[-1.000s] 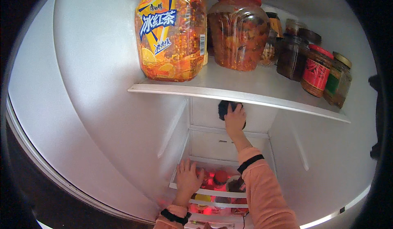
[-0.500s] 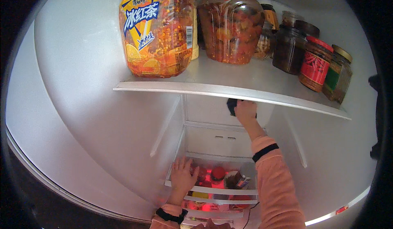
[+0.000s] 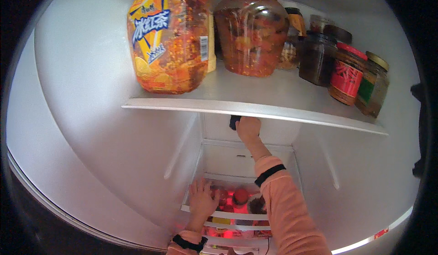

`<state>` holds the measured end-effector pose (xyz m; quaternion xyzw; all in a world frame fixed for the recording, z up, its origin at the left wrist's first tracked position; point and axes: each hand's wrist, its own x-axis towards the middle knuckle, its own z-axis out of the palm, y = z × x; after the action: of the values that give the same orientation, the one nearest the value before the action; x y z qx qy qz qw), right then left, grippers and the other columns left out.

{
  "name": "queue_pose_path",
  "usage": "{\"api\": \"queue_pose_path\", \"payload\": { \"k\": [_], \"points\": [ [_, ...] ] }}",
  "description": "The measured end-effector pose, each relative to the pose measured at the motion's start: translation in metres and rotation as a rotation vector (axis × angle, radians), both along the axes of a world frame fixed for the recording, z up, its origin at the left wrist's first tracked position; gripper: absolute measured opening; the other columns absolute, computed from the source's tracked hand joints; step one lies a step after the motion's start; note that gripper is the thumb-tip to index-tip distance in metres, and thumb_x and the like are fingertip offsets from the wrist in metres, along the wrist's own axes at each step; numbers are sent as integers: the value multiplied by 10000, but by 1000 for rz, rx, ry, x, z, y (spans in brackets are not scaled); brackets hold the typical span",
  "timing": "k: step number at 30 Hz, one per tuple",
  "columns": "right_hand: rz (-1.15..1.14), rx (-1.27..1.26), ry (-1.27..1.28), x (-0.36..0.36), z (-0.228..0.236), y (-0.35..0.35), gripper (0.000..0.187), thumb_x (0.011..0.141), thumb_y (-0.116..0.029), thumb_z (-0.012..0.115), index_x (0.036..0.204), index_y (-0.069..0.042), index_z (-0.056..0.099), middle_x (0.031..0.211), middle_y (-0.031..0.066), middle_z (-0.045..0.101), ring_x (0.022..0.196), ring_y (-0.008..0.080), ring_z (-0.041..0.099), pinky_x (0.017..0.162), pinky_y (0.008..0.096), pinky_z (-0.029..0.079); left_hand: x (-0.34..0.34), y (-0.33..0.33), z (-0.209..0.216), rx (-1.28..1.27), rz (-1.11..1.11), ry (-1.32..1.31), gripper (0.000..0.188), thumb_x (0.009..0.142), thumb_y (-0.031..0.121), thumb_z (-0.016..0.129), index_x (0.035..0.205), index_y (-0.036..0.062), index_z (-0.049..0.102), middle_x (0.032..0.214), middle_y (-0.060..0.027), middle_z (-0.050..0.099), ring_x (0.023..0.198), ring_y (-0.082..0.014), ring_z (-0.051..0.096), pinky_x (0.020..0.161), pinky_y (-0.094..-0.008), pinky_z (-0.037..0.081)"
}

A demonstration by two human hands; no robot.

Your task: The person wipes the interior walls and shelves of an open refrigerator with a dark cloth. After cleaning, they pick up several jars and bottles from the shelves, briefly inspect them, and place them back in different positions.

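Note:
Inside a refrigerator, my right hand (image 3: 249, 129) reaches under the upper shelf (image 3: 255, 111) and presses a dark cloth (image 3: 234, 122) against the back wall (image 3: 219, 129). Its fingers are closed around the cloth, which is partly hidden by the hand and cut off by the shelf edge. Lower down, my left hand (image 3: 203, 200) lies with spread fingers on the left part of the lower shelf (image 3: 248, 215), holding nothing. Close by it are a red-lidded jar (image 3: 240, 195) and other items lit red.
On the upper shelf stand a large plastic bottle of chopped chilli (image 3: 171, 49), a big clear jar of pickles (image 3: 251, 36), a dark jar (image 3: 317, 59), a red-labelled jar (image 3: 347, 75) and a gold-lidded jar (image 3: 373, 86). Support ribs (image 3: 329, 168) run along the side walls.
My right hand has moved left along the back wall with the dark cloth. The left hand stays in nearly the same place. The whole view has shifted slightly.

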<state>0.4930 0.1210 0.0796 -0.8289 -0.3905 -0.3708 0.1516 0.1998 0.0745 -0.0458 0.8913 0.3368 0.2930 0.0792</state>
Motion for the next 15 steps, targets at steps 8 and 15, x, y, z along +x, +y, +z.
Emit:
{"api": "queue_pose_path", "payload": {
  "k": [8,15],
  "points": [
    [-104,-157,-20,48,4,-92,465,763,-348,709,1183,-157,650,1180,144,535,1039,324,582,803,432,527,-4,2,-6,42,-21,-37,472,868,388,602,1207,61,588,1347,-214,508,1294,-427,403,1080,-546,293],
    [-137,235,240,67,-17,-113,458,796,-317,682,1192,-97,615,1237,199,496,1091,377,528,873,480,484,-2,1,-6,22,-14,-63,474,855,378,611,1210,66,583,1345,-208,497,1290,-422,407,1084,-546,288]
  ]
}}
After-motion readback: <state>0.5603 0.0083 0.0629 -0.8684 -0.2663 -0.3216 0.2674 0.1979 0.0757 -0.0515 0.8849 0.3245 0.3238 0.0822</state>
